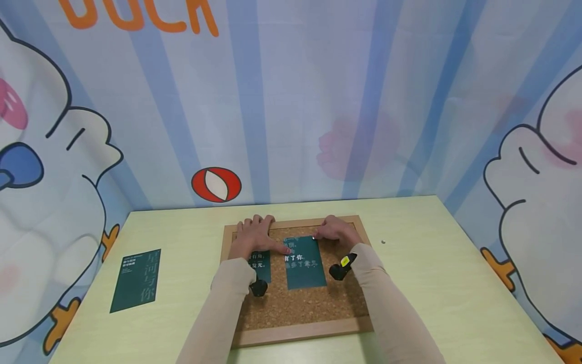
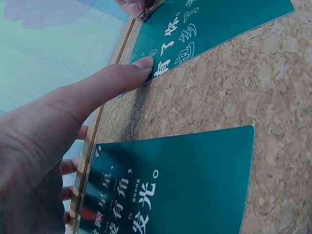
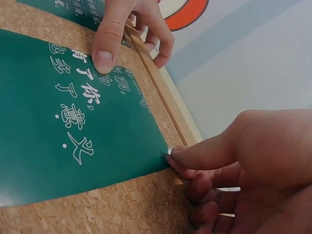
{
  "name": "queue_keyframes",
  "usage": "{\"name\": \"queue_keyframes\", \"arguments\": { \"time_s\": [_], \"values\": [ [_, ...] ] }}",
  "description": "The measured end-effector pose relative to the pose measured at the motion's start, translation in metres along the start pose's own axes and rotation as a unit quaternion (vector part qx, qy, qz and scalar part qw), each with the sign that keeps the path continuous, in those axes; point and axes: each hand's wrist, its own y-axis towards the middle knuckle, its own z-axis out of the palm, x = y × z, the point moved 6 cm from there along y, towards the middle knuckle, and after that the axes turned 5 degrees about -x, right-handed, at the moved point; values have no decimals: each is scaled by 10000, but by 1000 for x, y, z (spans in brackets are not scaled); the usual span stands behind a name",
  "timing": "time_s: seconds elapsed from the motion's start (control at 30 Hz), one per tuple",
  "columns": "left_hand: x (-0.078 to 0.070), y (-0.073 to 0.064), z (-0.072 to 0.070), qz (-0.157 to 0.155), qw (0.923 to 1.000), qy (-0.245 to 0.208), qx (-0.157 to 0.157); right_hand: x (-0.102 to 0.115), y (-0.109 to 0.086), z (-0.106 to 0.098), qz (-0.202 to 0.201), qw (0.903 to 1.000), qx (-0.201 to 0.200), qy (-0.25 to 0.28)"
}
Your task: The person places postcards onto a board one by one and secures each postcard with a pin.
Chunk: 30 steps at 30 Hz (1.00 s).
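A dark green card (image 1: 305,273) with white characters lies on a wood-framed cork board (image 1: 277,316). My left thumb presses this card's left edge; the other fingers of my left hand (image 1: 255,237) spread over the board's far frame. At the card's top right corner, my right hand (image 1: 335,230) pinches a small silver thumbtack (image 3: 169,152) between thumb and forefinger. Partly under my left hand lies a second green card (image 2: 204,170), with a round silver tack (image 2: 99,151) at one corner.
A third green card (image 1: 135,280) lies on the pale yellow table (image 1: 182,237), left of the board. One small silver tack (image 1: 383,241) sits on the table to the board's right. Behind the table hangs a blue striped cloth (image 1: 291,126).
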Motion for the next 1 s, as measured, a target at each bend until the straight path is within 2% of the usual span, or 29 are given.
{"name": "queue_keyframes", "arguments": {
  "time_s": [0.17, 0.4, 0.53, 1.0],
  "values": [
    [1, 0, 1, 14, 10000, -3, -18, 0, 0, 1, -69, 10000, 6, 36],
    [1, 0, 0, 9, 10000, -63, 23, -1, -1, 2, 34, 9998, 67, 173],
    [1, 0, -1, -16, 9999, -71, 81, 1, -1, 2, -43, 10000, 26, -56],
    [-3, -5, -5, -54, 9997, -153, 190, 6, 1, 4, 61, 9977, 136, -658]
  ]
}}
